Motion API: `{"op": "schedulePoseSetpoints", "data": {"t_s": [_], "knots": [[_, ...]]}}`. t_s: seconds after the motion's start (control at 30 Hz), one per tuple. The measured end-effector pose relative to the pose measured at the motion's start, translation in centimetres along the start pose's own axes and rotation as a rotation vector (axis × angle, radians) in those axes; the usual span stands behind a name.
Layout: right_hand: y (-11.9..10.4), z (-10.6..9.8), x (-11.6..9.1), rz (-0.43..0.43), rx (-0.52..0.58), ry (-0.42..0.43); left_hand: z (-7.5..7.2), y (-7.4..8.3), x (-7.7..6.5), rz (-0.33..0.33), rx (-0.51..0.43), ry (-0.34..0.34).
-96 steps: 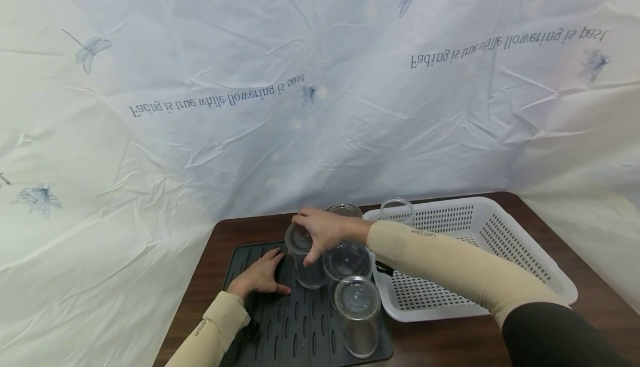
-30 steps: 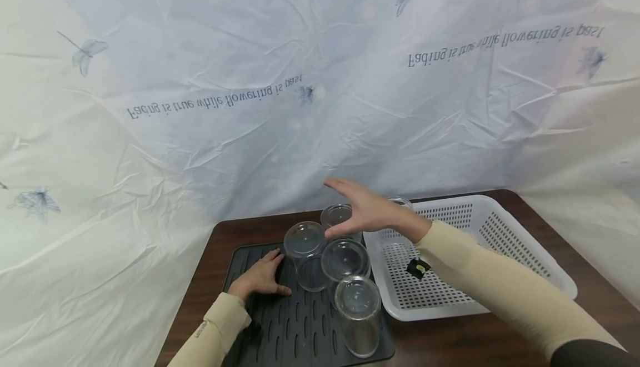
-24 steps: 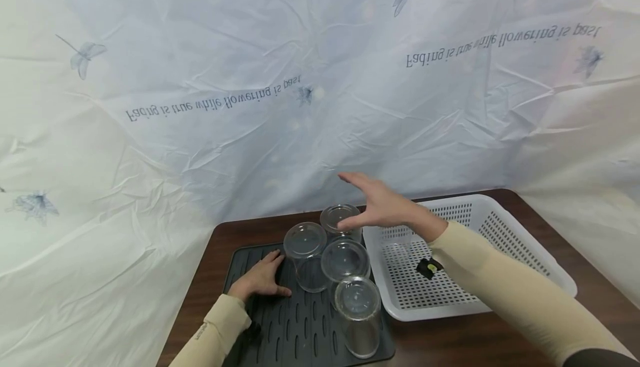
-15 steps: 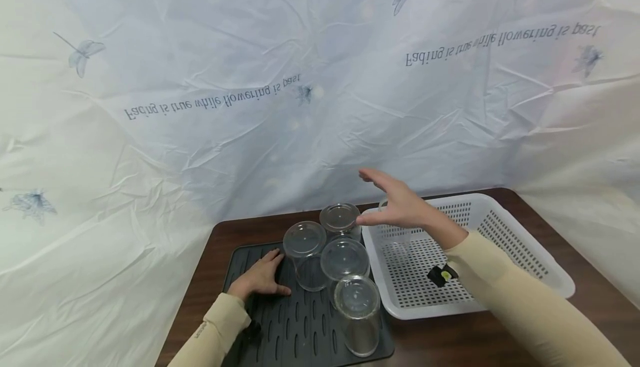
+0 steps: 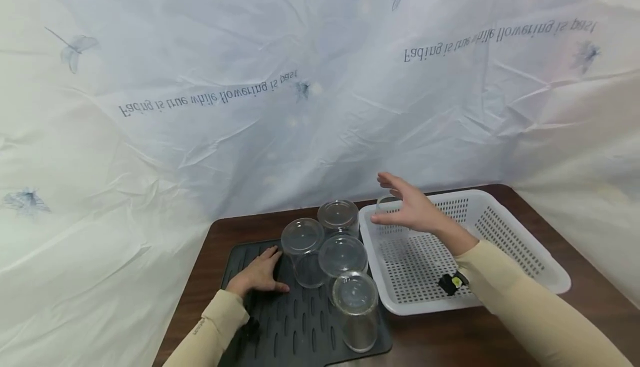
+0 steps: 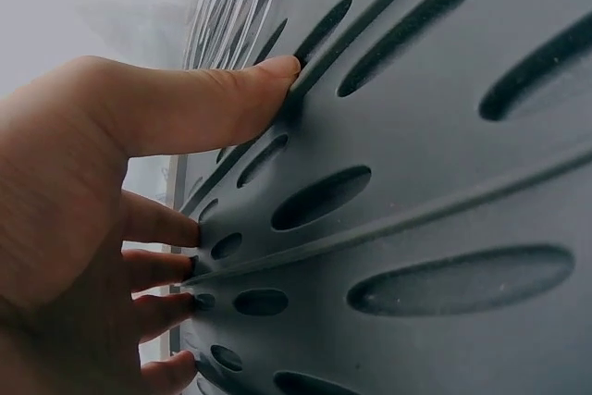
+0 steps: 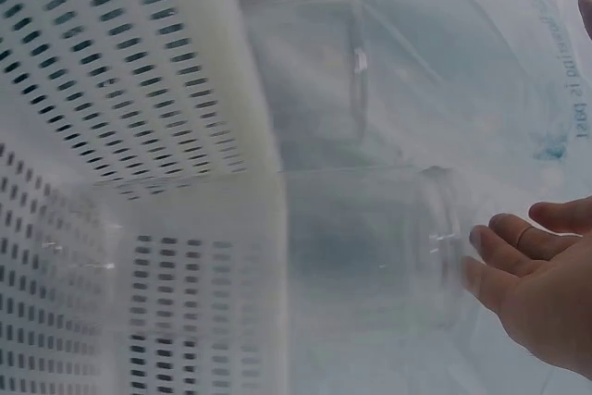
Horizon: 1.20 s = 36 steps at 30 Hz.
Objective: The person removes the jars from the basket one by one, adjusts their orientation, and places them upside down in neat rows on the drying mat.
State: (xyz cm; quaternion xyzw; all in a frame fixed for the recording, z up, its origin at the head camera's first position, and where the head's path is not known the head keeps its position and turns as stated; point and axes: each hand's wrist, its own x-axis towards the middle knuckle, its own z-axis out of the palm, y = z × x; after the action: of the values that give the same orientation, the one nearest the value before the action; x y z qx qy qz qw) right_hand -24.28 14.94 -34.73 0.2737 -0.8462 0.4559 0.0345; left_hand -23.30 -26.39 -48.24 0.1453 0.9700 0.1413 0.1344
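Note:
My left hand [image 5: 257, 274] rests on the dark grey drying mat [image 5: 287, 331], fingers and thumb spread; the left wrist view shows the fingertips touching its ribbed surface. Just right of it, a clear glass [image 5: 302, 237] stands bottom up on the mat. Above the left back corner of the white basket [image 5: 380, 286], my right hand [image 5: 412, 207] is raised with fingers and thumb apart. Partly behind that hand, another clear glass [image 5: 387, 205] stands in the basket. The right wrist view shows this glass [image 7: 370, 256] with the fingertips close to its upper end; whether they touch, I cannot tell.
More upturned glasses cluster on the mat's right side: one at the back [image 5: 338, 215], one in the middle [image 5: 343, 255] and one in front [image 5: 356, 311]. The basket sits beside them on the brown table [image 5: 450, 336]. A pale printed sheet [image 5: 320, 145] hangs behind.
My right hand has let go of the glass beside my left hand, which stays standing on the mat. It has moved right, to the glass in the basket. The left hand has stayed put.

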Motion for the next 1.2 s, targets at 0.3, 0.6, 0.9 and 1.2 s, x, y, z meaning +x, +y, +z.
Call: {"op": "schedulePoseSetpoints", "data": {"t_s": [0.3, 0.6, 0.9, 1.2], "knots": [[2.3, -0.5, -1.5, 0.053, -0.044, 0.028, 1.6, -0.3, -0.4, 0.025, -0.014, 0.011], [3.7, -1.8, -2.3, 0.057, -0.046, 0.065, 1.5, -0.1, -0.4, 0.012, -0.016, 0.002], [5.7, -1.9, -1.7, 0.158, 0.043, 0.005, 0.8, -0.2, -0.5, 0.018, -0.010, 0.005], [7.7, -1.6, -0.9, 0.150, 0.113, -0.059, -0.1, -0.1, -0.4, 0.017, 0.022, -0.001]]}}
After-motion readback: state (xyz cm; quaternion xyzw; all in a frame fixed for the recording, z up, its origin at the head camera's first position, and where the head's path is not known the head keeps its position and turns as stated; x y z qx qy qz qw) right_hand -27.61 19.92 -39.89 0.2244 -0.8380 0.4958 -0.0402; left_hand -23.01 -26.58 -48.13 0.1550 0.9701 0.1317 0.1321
